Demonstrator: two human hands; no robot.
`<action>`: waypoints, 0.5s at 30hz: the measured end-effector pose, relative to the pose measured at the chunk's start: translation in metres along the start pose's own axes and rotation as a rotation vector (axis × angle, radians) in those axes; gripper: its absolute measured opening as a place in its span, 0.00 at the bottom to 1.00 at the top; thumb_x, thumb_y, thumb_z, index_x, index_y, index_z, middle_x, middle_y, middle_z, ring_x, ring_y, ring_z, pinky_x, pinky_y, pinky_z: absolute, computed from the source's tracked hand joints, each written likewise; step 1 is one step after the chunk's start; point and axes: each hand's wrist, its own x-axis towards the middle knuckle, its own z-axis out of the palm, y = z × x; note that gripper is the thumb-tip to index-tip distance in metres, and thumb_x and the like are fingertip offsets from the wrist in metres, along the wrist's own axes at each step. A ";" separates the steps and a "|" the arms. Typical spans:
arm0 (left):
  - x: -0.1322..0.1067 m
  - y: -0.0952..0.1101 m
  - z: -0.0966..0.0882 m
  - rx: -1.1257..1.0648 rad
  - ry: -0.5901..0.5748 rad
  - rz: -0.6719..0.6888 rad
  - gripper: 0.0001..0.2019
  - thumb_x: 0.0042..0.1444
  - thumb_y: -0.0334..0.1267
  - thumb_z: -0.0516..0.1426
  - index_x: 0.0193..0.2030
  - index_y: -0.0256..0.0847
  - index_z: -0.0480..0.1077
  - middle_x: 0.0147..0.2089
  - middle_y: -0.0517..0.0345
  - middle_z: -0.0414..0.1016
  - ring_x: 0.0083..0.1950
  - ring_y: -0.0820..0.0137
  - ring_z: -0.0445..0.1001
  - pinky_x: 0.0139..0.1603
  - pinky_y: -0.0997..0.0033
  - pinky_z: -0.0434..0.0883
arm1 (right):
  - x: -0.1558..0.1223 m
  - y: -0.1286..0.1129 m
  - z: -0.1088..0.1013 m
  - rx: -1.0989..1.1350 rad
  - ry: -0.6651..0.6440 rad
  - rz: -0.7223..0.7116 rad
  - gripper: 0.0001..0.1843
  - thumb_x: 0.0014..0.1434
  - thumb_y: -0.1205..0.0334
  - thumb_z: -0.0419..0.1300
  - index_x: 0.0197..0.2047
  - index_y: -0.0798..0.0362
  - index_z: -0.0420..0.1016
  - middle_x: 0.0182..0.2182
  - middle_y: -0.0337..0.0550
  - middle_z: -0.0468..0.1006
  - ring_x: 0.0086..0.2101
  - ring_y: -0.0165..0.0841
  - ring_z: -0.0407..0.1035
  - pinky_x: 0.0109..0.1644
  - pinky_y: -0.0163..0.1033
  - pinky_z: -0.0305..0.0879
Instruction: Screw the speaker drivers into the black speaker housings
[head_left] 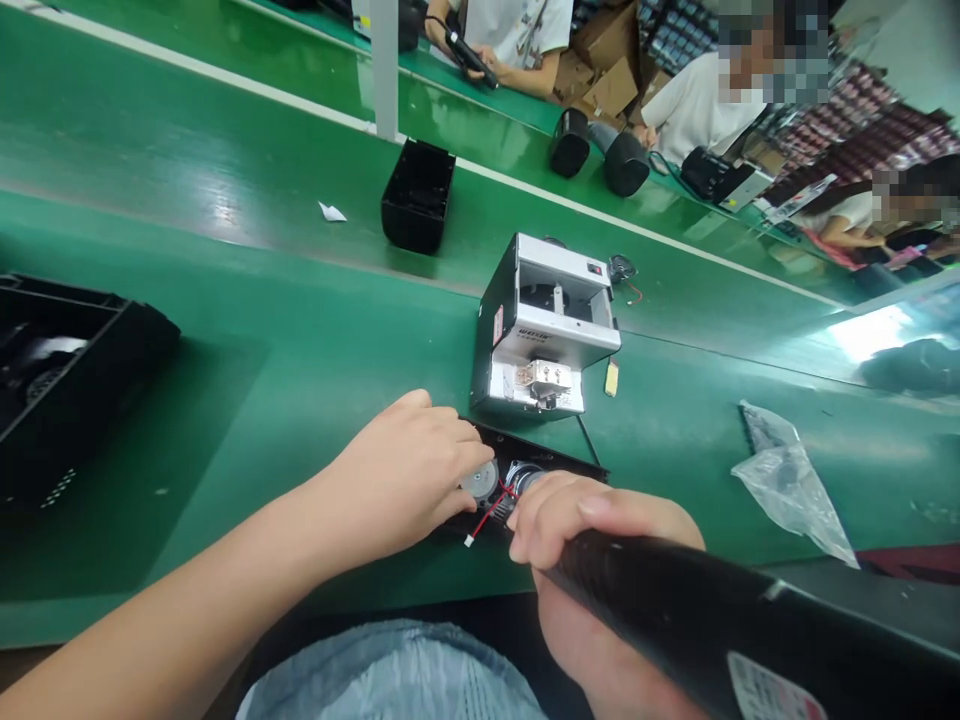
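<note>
Standing beside the green worktop (300, 380), I see the person's left hand (409, 470) lying palm-down on the left end of a black speaker panel (559, 462), its fingers curled down beside a round silver driver (480, 480). Whether they clasp the panel's edge I cannot tell. The right hand (592, 560) is closed around a black electric screwdriver (712, 620), whose barrel runs off toward 4 o'clock; its tip is hidden behind the knuckles, over the panel's right half. A red wire (491, 512) with a white plug trails off the panel's near edge, between the two hands.

The panel sits close to the worktop's near edge, right in front of the person. At its 12 o'clock, touching or nearly so, stands a white screw feeder (544, 325), which closes off the far side. At 3 o'clock, well apart, lies a crumpled plastic bag (787, 480), with bare green between. At 9 o'clock a black tray (67, 370) sits well clear, leaving a broad open stretch. Farther out at 11 o'clock a black bin (418, 195) stands by the white line, with a paper scrap (331, 212) near it. Other people work along the far edge.
</note>
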 end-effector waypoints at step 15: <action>-0.055 -0.029 0.044 -0.403 0.154 -0.379 0.63 0.52 0.41 0.74 0.88 0.58 0.42 0.82 0.46 0.66 0.79 0.42 0.70 0.75 0.40 0.76 | 0.028 -0.032 -0.015 0.010 -0.007 0.191 0.30 0.75 0.30 0.52 0.53 0.45 0.83 0.26 0.38 0.78 0.23 0.38 0.74 0.29 0.47 0.75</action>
